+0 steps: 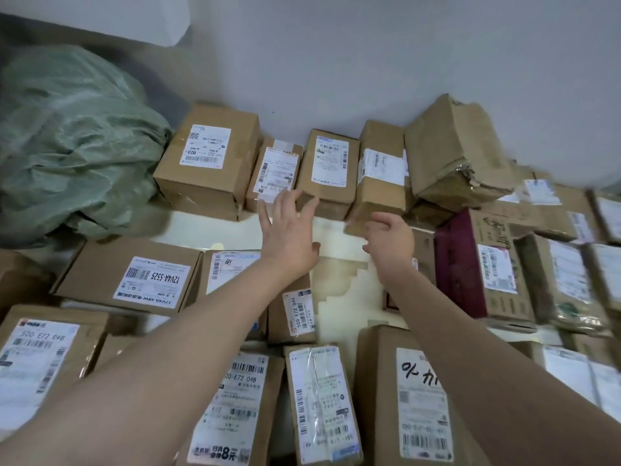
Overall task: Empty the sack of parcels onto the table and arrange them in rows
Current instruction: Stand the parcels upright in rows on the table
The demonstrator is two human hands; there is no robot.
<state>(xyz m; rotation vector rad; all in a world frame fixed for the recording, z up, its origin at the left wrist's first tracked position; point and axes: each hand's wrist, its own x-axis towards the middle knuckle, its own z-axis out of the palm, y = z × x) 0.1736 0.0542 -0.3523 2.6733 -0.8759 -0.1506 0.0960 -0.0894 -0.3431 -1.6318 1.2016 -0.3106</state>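
Cardboard at the fingertips: left hand (289, 227) spread wide, fingers straight, tips pressing the front faces of two labelled boxes, the slim box (276, 169) and the taller box (328, 163) beside it, gripping nothing. Right hand (391, 242) half-curled at the near lower corner of the tilted box (381, 178); blurred there, so impossible to tell whether pinching that corner or only close to it.

Arranging step, judging by this: squaring up the row along the far edge of the surface (336, 277). Next, probably: tip the tilted box upright and slide it flush against its neighbour, with care for the battered large box (457, 153) leaning just to its right.

Farther out, more parcels (134, 277) already in rows across the middle and along the near edge. Green woven sack (70, 142) slumped at the far left corner, right against the box marked 023 (208, 156), bulging, contents hidden.
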